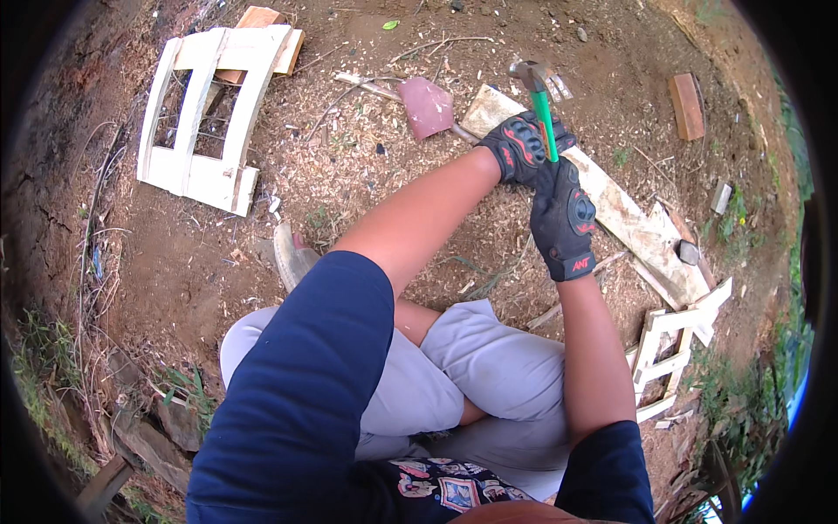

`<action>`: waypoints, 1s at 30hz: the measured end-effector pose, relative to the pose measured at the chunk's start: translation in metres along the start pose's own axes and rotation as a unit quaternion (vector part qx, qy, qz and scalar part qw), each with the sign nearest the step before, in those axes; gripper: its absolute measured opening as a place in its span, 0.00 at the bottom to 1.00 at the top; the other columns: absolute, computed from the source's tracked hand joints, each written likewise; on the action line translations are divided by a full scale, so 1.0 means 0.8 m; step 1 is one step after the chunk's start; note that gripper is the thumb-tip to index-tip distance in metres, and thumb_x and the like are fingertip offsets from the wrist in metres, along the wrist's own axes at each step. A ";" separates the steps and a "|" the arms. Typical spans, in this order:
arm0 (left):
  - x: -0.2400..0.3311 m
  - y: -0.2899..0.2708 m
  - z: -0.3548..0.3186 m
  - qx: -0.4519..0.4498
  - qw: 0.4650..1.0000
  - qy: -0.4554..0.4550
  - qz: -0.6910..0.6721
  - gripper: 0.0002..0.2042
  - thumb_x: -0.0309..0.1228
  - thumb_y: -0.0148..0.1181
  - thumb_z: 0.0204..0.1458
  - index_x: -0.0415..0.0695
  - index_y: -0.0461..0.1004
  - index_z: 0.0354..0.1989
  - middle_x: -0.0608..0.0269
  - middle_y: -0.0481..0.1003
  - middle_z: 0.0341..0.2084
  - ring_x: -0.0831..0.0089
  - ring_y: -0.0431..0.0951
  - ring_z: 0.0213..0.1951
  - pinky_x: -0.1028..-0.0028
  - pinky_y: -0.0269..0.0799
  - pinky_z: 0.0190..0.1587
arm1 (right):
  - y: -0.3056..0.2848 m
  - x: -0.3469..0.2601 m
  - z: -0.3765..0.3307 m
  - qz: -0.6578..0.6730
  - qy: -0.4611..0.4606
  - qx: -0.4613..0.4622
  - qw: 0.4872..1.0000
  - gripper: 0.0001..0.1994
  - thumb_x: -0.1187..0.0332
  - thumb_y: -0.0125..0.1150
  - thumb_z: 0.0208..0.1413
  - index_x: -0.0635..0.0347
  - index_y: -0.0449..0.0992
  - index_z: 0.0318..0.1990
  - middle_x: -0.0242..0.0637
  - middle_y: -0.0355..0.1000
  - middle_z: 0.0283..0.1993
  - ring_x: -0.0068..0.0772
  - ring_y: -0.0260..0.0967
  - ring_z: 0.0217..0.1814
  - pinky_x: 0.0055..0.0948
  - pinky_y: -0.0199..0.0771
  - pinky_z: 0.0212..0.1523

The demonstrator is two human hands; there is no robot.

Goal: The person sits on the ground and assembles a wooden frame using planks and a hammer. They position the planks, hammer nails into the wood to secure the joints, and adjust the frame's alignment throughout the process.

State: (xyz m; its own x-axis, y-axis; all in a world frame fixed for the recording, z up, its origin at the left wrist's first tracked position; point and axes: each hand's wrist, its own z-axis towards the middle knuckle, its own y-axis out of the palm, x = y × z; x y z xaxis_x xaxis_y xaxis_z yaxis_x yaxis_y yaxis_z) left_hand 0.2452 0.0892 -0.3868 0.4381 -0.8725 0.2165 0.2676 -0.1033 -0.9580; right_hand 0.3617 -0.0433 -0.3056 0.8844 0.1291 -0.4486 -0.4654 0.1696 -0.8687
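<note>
Both my hands wear black gloves with red markings and hard knuckle guards. My right hand [563,218] is closed round the lower end of a hammer's green handle; the hammer [542,118] points away from me, its metal head at the far end. Close beside it, my left hand [517,150] is over a long pale wooden board [620,205], behind the hammer handle. Its fingers look curled, but what they hold is hidden. The board slants from beyond my hands down to the right.
A slatted wooden frame [188,113] lies at far left, a smaller one [663,358] at right. A reddish flat piece [426,108] lies left of the board. A brick-coloured block [687,106] sits far right, a dark stone [688,252] on the wood. Shavings cover the dirt.
</note>
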 end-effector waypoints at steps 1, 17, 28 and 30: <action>-0.002 -0.005 -0.007 0.004 1.000 0.008 0.012 0.33 0.51 0.60 0.60 0.50 0.70 0.72 0.56 0.73 0.67 0.58 0.68 0.72 0.56 0.59 0.78 | -0.001 0.002 0.002 0.005 0.016 -0.026 1.000 0.11 0.66 0.52 0.72 0.61 0.77 0.52 0.55 0.78 0.43 0.61 0.78 0.41 0.53 0.78 0.40; -0.011 -0.017 -0.021 -0.023 0.997 0.033 0.066 0.33 0.51 0.50 0.65 0.44 0.64 0.75 0.53 0.67 0.73 0.58 0.64 0.75 0.59 0.53 0.80 | 0.032 0.006 -0.019 -0.026 -0.076 -0.017 0.997 0.12 0.72 0.55 0.68 0.63 0.75 0.56 0.57 0.75 0.47 0.63 0.76 0.47 0.53 0.76 0.44; -0.021 0.016 -0.028 -0.006 0.998 0.026 0.061 0.39 0.57 0.54 0.64 0.45 0.61 0.78 0.52 0.63 0.77 0.58 0.60 0.78 0.58 0.49 0.82 | 0.045 0.013 -0.024 0.000 -0.008 -0.050 0.999 0.14 0.74 0.53 0.66 0.62 0.75 0.57 0.55 0.73 0.52 0.63 0.75 0.50 0.56 0.76 0.46; -0.022 0.015 -0.032 -0.026 0.998 0.018 0.060 0.38 0.57 0.50 0.66 0.45 0.61 0.78 0.53 0.63 0.76 0.59 0.61 0.78 0.58 0.49 0.81 | 0.014 -0.007 -0.005 0.044 -0.005 -0.027 0.999 0.15 0.75 0.53 0.65 0.62 0.75 0.58 0.55 0.74 0.53 0.63 0.75 0.50 0.55 0.76 0.46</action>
State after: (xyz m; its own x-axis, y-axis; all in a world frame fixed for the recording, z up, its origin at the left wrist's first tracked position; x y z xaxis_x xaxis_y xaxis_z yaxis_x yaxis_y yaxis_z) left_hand 0.2188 0.0911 -0.4069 0.4319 -0.8970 0.0945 0.1694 -0.0222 -0.9853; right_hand 0.3518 -0.0463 -0.3139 0.8398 0.1510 -0.5214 -0.5381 0.1047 -0.8364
